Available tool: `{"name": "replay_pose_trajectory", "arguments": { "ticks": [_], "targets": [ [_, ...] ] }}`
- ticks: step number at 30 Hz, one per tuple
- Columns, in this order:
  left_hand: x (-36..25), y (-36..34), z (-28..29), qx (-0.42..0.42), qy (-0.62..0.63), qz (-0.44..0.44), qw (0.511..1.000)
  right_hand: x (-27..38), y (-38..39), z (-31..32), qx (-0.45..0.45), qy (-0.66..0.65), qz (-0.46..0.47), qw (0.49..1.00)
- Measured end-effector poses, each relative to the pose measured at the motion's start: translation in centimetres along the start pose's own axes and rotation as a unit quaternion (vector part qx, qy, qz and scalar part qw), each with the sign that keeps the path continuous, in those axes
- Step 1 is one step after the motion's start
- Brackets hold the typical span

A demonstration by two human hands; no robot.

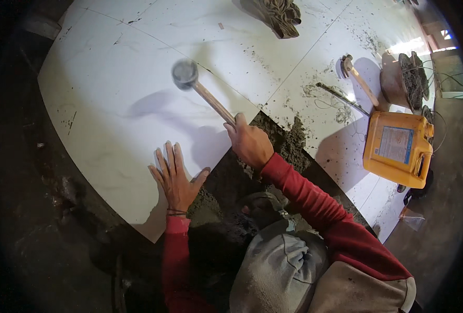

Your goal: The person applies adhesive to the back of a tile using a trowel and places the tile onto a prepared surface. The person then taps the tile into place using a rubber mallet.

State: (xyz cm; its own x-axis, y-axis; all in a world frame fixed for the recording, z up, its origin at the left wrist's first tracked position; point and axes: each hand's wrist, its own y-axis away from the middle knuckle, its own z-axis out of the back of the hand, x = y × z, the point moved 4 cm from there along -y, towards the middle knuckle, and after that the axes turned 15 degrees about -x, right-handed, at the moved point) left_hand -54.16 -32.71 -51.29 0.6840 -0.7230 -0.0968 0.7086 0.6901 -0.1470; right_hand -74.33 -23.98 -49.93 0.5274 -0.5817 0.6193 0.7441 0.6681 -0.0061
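My right hand [251, 145] is wrapped round the wooden handle of a rubber mallet [214, 102]. The mallet's grey head, slightly blurred, is over a large white floor tile [101, 130], and its shadow falls on the tile to the left. My left hand [176, 180] lies flat near the tile's near edge, fingers spread and pointing away from me. Dark wet mortar [293, 148] shows beside the tile, under and to the right of my right hand.
At the right stand a yellow jerrycan [396, 148] and a bucket of mortar [394, 81]. A claw hammer [362, 83] and a dark metal bar [342, 98] lie beside them on the tiles. A crumpled brown cloth [279, 15] lies at the far side.
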Motion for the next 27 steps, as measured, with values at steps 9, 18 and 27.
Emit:
{"name": "replay_pose_trajectory", "arguments": {
  "ticks": [9,18,27],
  "targets": [
    [0.0,-0.4,0.3,-0.005,-0.010,0.001,1.000,-3.1,0.1,1.7,-0.022,-0.018,0.070,0.997],
    [0.9,0.0,-0.5,-0.082,0.070,0.008,0.994,-2.0,-5.4,2.0,-0.047,-0.024,0.151,0.987],
    [1.3,0.0,-0.9,-0.102,0.078,0.015,0.992,-1.1,-10.0,-2.0,-0.039,0.044,0.256,0.965]
  ]
}}
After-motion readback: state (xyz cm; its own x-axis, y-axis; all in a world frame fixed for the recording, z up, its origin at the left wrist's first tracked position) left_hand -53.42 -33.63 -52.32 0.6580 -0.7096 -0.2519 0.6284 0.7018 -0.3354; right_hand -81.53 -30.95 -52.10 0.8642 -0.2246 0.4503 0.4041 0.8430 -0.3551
